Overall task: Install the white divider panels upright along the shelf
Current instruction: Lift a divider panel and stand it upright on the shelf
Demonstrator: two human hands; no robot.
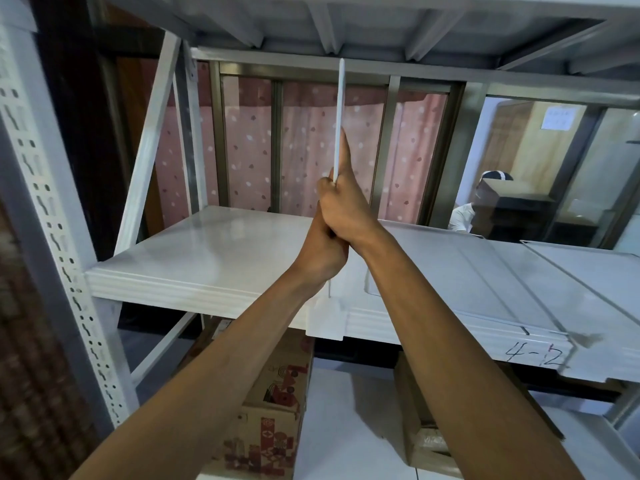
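A white divider panel (339,109) stands upright and edge-on to me, rising from the white shelf (207,247) to the shelf deck above. My right hand (346,206) grips its near edge, forefinger stretched up along it. My left hand (322,251) clasps the same edge just below, partly under the right hand. The panel's lower part is hidden behind both hands. More white panels (540,282) lie flat on the shelf's right half, one marked "4-12".
A perforated white upright (52,237) and a diagonal brace (149,147) frame the left side. Cardboard boxes (277,403) sit below the shelf. Behind are a window with a pink curtain and, at right, a seated person (464,216).
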